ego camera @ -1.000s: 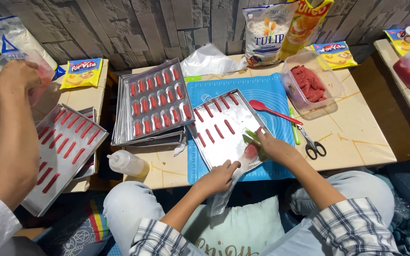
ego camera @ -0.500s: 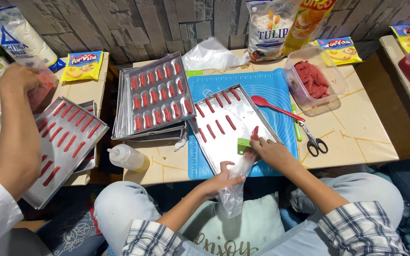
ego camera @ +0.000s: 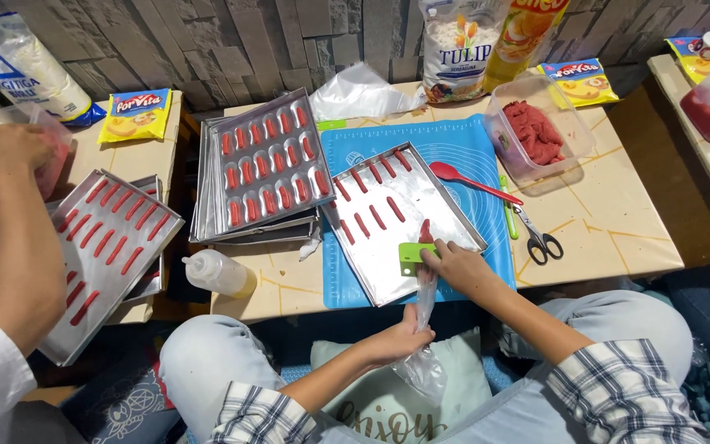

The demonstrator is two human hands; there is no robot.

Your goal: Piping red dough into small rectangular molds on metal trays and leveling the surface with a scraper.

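The left hand point(ego camera: 400, 335) is closed around the twisted neck of a clear piping bag point(ego camera: 423, 329), gripping it near the person's lap, below the worktop point(ego camera: 618, 222) edge. The right hand point(ego camera: 458, 265) sits just above it on the near rim of a metal tray point(ego camera: 421, 230), fingers pinched on a small green scraper point(ego camera: 412, 255) held against the bag's tip, where a fresh red strip point(ego camera: 425, 232) lies. Beyond the right hand, rows of red strips run up the tray toward its far corner; the tray rests on a blue mat point(ego camera: 462, 148).

Just right of the right hand lie scissors point(ego camera: 536, 238) and a red spatula point(ego camera: 474, 181); further off, a clear tub point(ego camera: 536, 131) holds red dough. Left of both hands stands a stack of filled moulded trays point(ego camera: 265, 168), with a squeeze bottle point(ego camera: 219, 275) lying beside it near the worktop edge.

Far to the left, another person's hand point(ego camera: 14, 148) is closed on a bag over a separate tray point(ego camera: 104, 247) of red strips. Nothing lies between the person's own hands and their tray.
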